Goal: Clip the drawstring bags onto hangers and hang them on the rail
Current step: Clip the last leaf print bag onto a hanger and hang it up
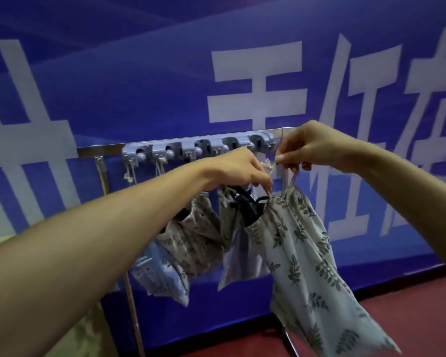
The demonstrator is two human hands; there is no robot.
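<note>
A leaf-print drawstring bag (301, 256) hangs between my hands, below the right end of the metal rail (101, 149). My right hand (312, 148) pinches the bag's pale drawstring near its knot, just under the rail. My left hand (240, 171) pinches the gathered top of the same bag. A grey-blue clip rack (198, 146) with several round holders sits on the rail. Behind my left hand hang other bags: a floral one (191, 238), a blue-patterned one (160, 276) and a pale one (242, 258), with dark cords (245, 204) at their tops.
A blue banner (139, 86) with large white characters fills the wall behind the rail. The rail's thin stand legs (135, 318) run down to a dark red floor (410, 305). A pale green surface (0, 240) shows at the left edge.
</note>
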